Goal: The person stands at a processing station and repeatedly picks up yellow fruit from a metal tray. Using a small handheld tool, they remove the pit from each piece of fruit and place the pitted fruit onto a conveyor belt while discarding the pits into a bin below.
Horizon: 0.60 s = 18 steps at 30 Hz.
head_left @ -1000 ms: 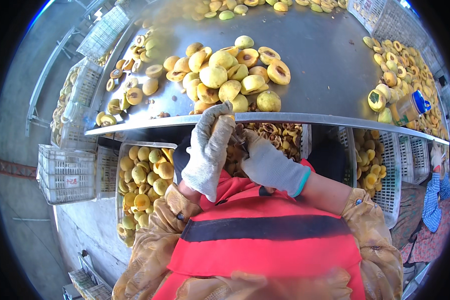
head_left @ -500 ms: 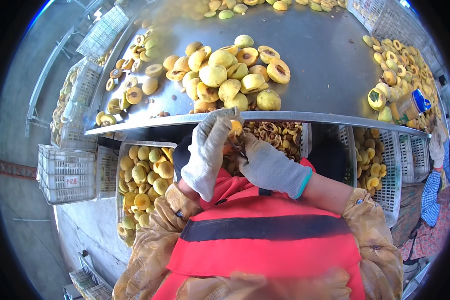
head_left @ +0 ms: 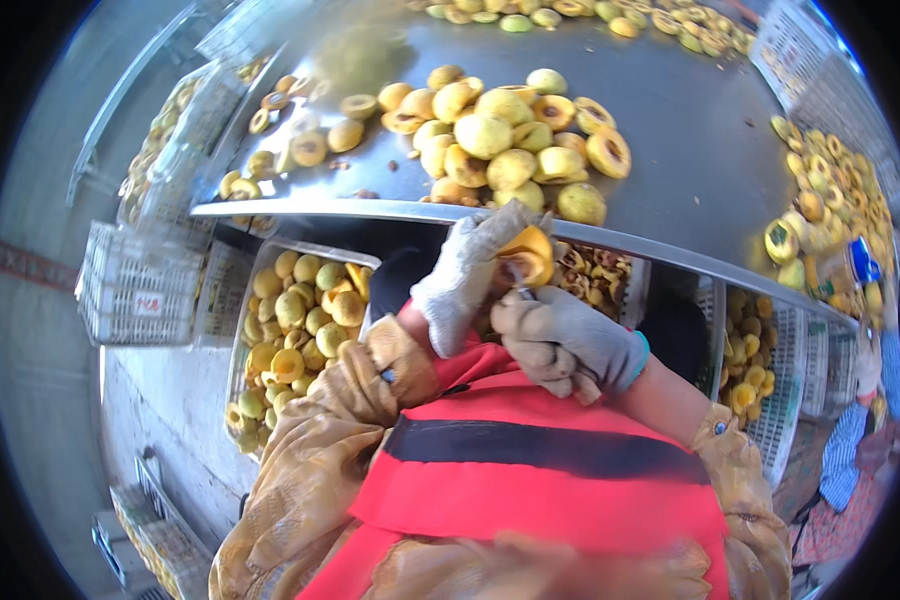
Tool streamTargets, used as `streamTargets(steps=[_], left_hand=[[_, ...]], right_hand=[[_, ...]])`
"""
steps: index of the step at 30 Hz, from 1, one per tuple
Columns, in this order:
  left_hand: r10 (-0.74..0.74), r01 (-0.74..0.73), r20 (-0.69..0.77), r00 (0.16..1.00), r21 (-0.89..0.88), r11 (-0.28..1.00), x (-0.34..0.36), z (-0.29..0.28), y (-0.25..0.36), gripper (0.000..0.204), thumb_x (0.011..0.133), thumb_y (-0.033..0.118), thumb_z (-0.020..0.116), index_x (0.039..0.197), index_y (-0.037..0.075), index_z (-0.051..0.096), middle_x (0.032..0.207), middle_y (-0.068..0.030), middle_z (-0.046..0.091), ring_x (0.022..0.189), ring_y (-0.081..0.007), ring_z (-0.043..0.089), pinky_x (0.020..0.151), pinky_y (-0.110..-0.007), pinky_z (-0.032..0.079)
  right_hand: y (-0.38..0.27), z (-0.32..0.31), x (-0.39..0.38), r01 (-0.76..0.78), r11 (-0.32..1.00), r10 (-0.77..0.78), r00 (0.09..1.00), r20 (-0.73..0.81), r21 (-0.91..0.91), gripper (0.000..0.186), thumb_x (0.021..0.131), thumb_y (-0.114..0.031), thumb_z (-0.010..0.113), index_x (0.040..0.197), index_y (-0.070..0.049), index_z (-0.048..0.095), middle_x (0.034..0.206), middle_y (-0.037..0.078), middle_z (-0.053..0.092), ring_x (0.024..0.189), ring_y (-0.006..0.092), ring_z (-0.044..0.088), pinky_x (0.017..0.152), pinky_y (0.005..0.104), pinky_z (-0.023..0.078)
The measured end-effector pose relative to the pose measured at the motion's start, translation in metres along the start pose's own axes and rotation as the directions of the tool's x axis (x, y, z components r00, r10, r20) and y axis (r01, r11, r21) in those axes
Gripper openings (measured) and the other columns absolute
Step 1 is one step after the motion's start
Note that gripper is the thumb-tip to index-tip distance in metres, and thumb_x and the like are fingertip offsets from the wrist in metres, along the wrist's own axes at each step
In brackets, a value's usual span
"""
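In my gloved left hand [head_left: 465, 265] is a yellow peach half [head_left: 533, 254], its hollowed cut face tilted toward me just below the table edge. My gloved right hand [head_left: 570, 338] closes around a small metal hand tool [head_left: 523, 292]. The tool's end is at the hollow of the peach; its handle is hidden in my fingers. Beyond my hands, a pile of peach halves [head_left: 511, 168] rests on the metal table [head_left: 670, 140]. Beneath the fruit I hold, a crate of brown pits and scraps [head_left: 595, 272] is partly covered by my hands.
A crate of peaches [head_left: 295, 310] stands left of my lap, with stacked white crates [head_left: 138, 285] farther left. At right are another peach crate [head_left: 745, 350], more halves on the table, and a blue-lidded jar [head_left: 845, 268]. A co-worker's gloved hand [head_left: 867, 362] shows at the far right.
The view has shifted and turned slightly. My left hand has turned the peach half so its hollow shows, and my right hand has rolled over, its curled fingers now visible.
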<state>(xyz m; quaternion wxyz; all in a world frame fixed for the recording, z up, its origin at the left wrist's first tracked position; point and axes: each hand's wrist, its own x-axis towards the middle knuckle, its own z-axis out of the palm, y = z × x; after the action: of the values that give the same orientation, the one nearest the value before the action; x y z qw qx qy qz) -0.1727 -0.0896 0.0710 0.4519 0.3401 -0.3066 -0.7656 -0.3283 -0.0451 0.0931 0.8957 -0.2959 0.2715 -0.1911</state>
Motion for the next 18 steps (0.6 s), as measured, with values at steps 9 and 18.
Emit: streamTargets(steps=[9,18], left_hand=[[0.176,-0.248,-0.447,0.877,-0.107,0.963,-0.056,-0.142,0.014,0.051,0.088,0.051,0.059,0.108,0.003,0.058,0.099,-0.0112,0.065,0.082,-0.0240,0.066,0.072,-0.040,0.056],[0.384,0.594,-0.508,0.771,0.792,-0.144,-0.096,-0.317,-0.014,0.058,0.088,0.013,0.050,0.143,0.019,0.035,0.149,-0.0145,0.031,0.131,-0.0339,0.040,0.107,-0.040,0.036]], right_hand=[[0.039,-0.063,-0.038,0.236,0.922,-0.191,0.967,-0.169,0.308,0.011,0.090,-0.015,0.053,0.089,-0.007,0.044,0.050,0.003,0.039,0.031,0.0105,0.031,0.029,0.0265,0.025],[0.049,-0.067,-0.045,0.283,0.937,-0.186,0.901,-0.391,0.205,0.017,0.086,-0.019,0.060,0.092,-0.008,0.048,0.052,0.002,0.047,0.032,0.0109,0.033,0.029,0.0273,0.027]])
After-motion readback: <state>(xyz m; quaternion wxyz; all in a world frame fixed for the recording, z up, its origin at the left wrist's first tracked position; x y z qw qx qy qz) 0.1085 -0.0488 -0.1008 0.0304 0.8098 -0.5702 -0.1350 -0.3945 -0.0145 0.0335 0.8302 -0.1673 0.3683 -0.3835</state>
